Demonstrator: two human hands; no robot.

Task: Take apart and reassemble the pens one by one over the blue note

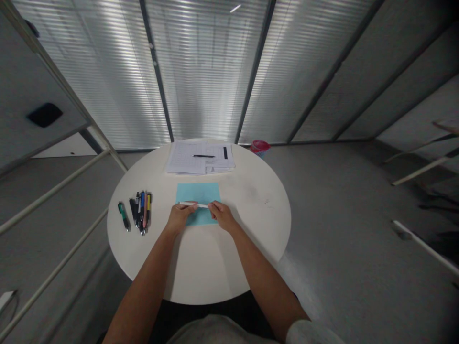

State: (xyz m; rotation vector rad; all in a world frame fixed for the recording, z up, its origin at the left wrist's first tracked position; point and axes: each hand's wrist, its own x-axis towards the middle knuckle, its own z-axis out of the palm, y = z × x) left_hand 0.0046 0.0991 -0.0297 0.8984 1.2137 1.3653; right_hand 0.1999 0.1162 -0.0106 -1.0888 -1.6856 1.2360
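A slim white pen (pixel 202 206) lies level between my two hands, above a light blue sheet of paper (pixel 198 190). My left hand (pixel 178 218) grips the pen's left part, its fingers closed around it. At the pen's right end, my right hand (pixel 223 216) has its fingertips pinched. Both hands hang over the lower half of the blue sheet and cover parts of it. Faint marks show on the sheet, too small to read.
On the left of the round white table (pixel 211 267) lies a bunch of several pens (pixel 141 210), with a green pen (pixel 124 216) beside it. Printed papers (pixel 186 160) with a black pen (pixel 203 156) lie at the back. A red bin (pixel 260 146) stands beyond the table.
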